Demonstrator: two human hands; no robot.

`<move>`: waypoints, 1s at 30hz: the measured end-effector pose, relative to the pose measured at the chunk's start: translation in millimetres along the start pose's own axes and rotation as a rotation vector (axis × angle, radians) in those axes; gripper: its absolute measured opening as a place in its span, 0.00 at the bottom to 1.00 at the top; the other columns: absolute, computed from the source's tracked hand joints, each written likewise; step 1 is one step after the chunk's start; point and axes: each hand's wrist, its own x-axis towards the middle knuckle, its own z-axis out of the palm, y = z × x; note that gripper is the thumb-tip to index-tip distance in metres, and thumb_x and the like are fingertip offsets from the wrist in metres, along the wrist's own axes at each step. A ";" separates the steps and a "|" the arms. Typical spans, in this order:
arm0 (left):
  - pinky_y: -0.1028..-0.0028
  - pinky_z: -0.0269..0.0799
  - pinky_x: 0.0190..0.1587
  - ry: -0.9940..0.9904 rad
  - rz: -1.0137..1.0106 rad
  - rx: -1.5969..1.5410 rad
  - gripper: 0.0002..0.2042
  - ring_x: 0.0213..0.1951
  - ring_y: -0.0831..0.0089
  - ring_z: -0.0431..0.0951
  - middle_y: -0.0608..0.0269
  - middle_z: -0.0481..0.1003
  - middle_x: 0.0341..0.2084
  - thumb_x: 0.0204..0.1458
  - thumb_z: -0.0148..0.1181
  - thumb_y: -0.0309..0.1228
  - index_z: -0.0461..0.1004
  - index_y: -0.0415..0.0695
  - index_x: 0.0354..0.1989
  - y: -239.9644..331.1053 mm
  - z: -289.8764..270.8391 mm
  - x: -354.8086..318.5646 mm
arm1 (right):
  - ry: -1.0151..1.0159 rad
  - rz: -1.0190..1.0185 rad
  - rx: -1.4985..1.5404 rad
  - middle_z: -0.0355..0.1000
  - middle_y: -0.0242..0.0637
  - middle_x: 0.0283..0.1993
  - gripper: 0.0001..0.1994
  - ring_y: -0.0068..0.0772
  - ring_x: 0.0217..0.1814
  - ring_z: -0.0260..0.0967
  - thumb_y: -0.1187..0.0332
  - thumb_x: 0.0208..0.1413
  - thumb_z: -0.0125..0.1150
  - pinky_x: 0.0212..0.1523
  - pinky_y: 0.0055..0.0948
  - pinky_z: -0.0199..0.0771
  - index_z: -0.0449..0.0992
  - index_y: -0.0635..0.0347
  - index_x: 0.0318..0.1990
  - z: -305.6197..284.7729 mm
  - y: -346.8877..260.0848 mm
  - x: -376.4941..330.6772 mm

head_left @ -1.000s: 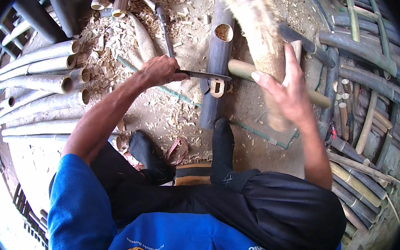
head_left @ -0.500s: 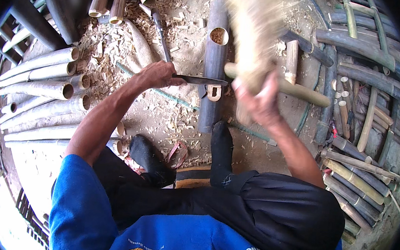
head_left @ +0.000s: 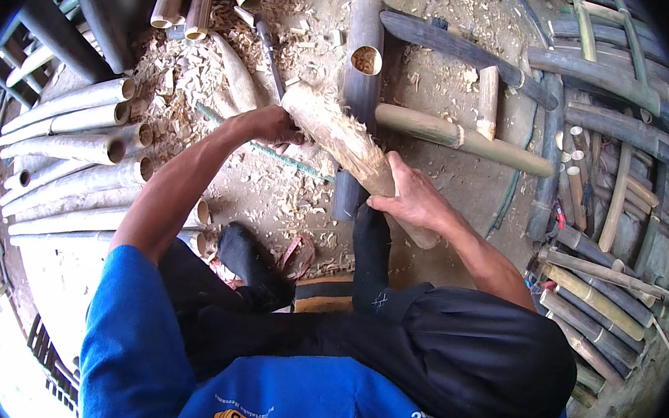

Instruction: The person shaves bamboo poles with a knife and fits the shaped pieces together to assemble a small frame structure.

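A dark bamboo pole lies lengthwise on the ground before me, with a hole full of chips near its far end. My right hand is closed round the narrow end of a frayed wooden mallet, which slants across the pole. My left hand is closed at the left of the pole, beside the mallet's thick end. The knife it gripped earlier is now hidden behind the mallet, as is the near cut in the pole.
A long-handled tool lies among wood chips beyond my left hand. A lighter bamboo pole extends right from the dark one. Bamboo tubes are stacked at left; more bamboo lies at right. My feet flank the near end.
The mallet, blurred and raised half a second ago, has come down and leftward over the pole and the knife. My left hand has hardly moved.
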 end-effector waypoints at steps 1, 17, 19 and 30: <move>0.66 0.71 0.23 0.000 -0.014 0.119 0.18 0.19 0.73 0.76 0.61 0.78 0.19 0.59 0.60 0.48 0.83 0.44 0.35 9.8 -0.5 -2.0 | 0.014 0.018 0.074 0.70 0.61 0.54 0.37 0.52 0.57 0.71 0.59 0.46 0.70 0.58 0.41 0.71 0.60 0.74 0.58 -11.0 -5.0 -4.2; 0.57 0.74 0.31 0.465 0.051 0.508 0.12 0.29 0.53 0.79 0.57 0.74 0.27 0.47 0.68 0.36 0.74 0.46 0.35 52.3 53.6 -90.6 | 0.339 0.063 0.764 0.71 0.39 0.42 0.34 0.27 0.38 0.74 0.66 0.48 0.69 0.36 0.29 0.77 0.61 0.63 0.62 -32.7 37.0 -46.8; 0.57 0.74 0.31 0.470 0.030 0.540 0.12 0.29 0.52 0.79 0.56 0.75 0.27 0.47 0.68 0.37 0.74 0.46 0.35 40.6 56.8 -88.3 | 0.361 -0.019 0.588 0.73 0.46 0.51 0.39 0.40 0.52 0.72 0.60 0.46 0.72 0.54 0.36 0.73 0.61 0.66 0.64 -29.3 34.9 -41.6; 0.56 0.76 0.26 0.401 0.038 0.602 0.02 0.25 0.56 0.81 0.56 0.78 0.27 0.53 0.55 0.25 0.74 0.44 0.32 42.3 47.0 -78.7 | 0.102 -0.884 -0.858 0.68 0.38 0.40 0.42 0.40 0.41 0.73 0.58 0.35 0.79 0.39 0.38 0.77 0.63 0.58 0.60 -41.4 54.1 3.4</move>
